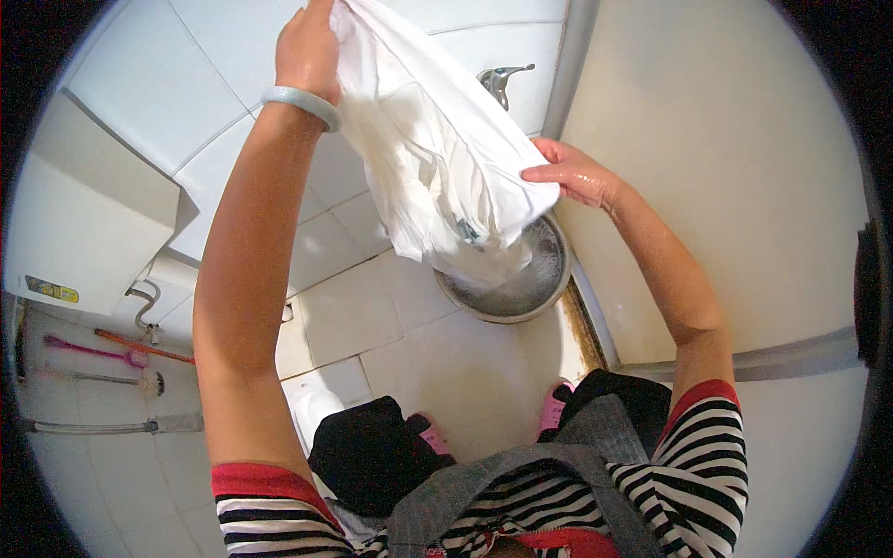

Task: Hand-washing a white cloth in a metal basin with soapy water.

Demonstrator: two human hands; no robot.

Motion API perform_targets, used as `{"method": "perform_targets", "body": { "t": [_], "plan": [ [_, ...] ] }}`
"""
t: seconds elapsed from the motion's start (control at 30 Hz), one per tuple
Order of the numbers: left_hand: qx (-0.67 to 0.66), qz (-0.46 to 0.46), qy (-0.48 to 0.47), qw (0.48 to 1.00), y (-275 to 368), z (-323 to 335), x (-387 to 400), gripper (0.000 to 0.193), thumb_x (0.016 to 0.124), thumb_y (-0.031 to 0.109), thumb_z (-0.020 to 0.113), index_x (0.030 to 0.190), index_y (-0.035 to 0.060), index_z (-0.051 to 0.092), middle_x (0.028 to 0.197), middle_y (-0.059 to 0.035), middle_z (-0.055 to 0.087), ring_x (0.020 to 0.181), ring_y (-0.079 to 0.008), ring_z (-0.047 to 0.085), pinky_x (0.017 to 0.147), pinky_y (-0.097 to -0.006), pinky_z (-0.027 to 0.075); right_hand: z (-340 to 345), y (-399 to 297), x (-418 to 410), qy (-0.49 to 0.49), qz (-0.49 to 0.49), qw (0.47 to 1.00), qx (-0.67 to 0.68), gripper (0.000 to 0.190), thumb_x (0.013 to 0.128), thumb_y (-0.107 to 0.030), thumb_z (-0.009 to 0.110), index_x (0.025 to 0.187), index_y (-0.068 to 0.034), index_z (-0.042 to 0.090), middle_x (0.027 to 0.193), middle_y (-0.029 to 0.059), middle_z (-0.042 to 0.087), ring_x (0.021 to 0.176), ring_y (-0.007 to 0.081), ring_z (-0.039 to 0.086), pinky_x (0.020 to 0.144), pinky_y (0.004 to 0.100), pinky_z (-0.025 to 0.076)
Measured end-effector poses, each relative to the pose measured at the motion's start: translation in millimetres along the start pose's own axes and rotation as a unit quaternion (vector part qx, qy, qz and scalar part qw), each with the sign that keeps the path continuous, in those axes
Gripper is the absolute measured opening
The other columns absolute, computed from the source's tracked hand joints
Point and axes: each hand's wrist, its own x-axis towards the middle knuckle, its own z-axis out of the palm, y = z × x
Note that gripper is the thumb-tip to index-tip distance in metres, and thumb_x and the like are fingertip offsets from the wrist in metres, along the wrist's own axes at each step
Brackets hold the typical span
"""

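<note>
A wet white cloth, seemingly a garment (pixel 446 139), hangs stretched between my two hands. My left hand (pixel 307 52), raised high near the top edge with a pale bangle at the wrist, is closed on its upper end. Lower and to the right, my right hand (pixel 575 173) pinches the cloth's edge between thumb and fingers. The lower folds hang blurred over a round metal basin (pixel 513 310) on the floor, hiding part of it. Foamy liquid shows inside the basin.
A metal faucet (pixel 497 82) sticks out from the tiled wall behind the cloth. To the left are a white wall-mounted tank (pixel 91 202), a hose (pixel 143 307) and a pink brush (pixel 98 351). A smooth pale panel (pixel 711 174) stands along the right. Pink slippers (pixel 552 411) show below.
</note>
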Motion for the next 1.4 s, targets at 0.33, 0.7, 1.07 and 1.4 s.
{"method": "perform_targets", "body": {
  "t": [0.33, 0.7, 1.07, 1.4],
  "plan": [
    [-0.047, -0.048, -0.053, 0.996, 5.1, 4.3, -2.8, 0.050, 0.097, 0.034, 0.037, 0.120, -0.0095, 0.046, 0.115, -0.0190, 0.055, 0.102, -0.0269, 0.056, 0.088, -0.0334, 0.047, 23.8, 36.3, 8.3, -0.132, 0.081, 0.983, -0.100, 0.071, 0.071, -0.036, 0.076, 0.124, 0.001, 0.050, 0.118, 0.0107, 0.058, 0.107, 0.0197, 0.053, 0.095, 0.0304, 0.040],
    [0.065, -0.059, 0.014, 0.996, -26.1, -46.9, 19.4, 0.053, 0.093, 0.044, 0.042, 0.124, 0.0014, 0.050, 0.118, -0.0114, 0.057, 0.103, -0.0209, 0.058, 0.088, -0.0310, 0.045, -43.4, 49.0, 9.0, 0.111, 0.025, 0.909, -0.401, 0.041, 0.083, -0.037, 0.062, 0.103, -0.002, 0.063, 0.095, 0.0185, 0.065, 0.087, 0.0265, 0.062, 0.079, 0.0356, 0.048],
    [-0.014, -0.216, -0.281, 0.935, -39.4, -35.8, -7.9, 0.071, 0.095, 0.048, 0.009, 0.130, -0.0027, 0.043, 0.122, -0.0217, 0.054, 0.116, -0.0285, 0.051, 0.096, -0.0379, 0.042, 26.6, -124.9, 5.2, 0.563, -0.256, 0.761, -0.198, 0.034, 0.091, -0.028, 0.045, 0.092, 0.002, 0.061, 0.073, 0.0090, 0.060, 0.059, 0.0217, 0.055, 0.059, 0.0380, 0.047],
    [-0.195, -0.218, -0.178, 0.940, -147.8, -33.2, -37.1, 0.067, 0.096, 0.051, 0.018, 0.115, -0.0036, 0.052, 0.108, -0.0169, 0.060, 0.096, -0.0259, 0.059, 0.087, -0.0383, 0.048, 34.5, -88.6, 25.6, 0.459, -0.351, 0.704, -0.412, 0.026, 0.080, -0.017, 0.059, 0.101, -0.002, 0.060, 0.091, 0.0150, 0.065, 0.087, 0.0287, 0.062, 0.078, 0.0396, 0.048]
  ]
}}
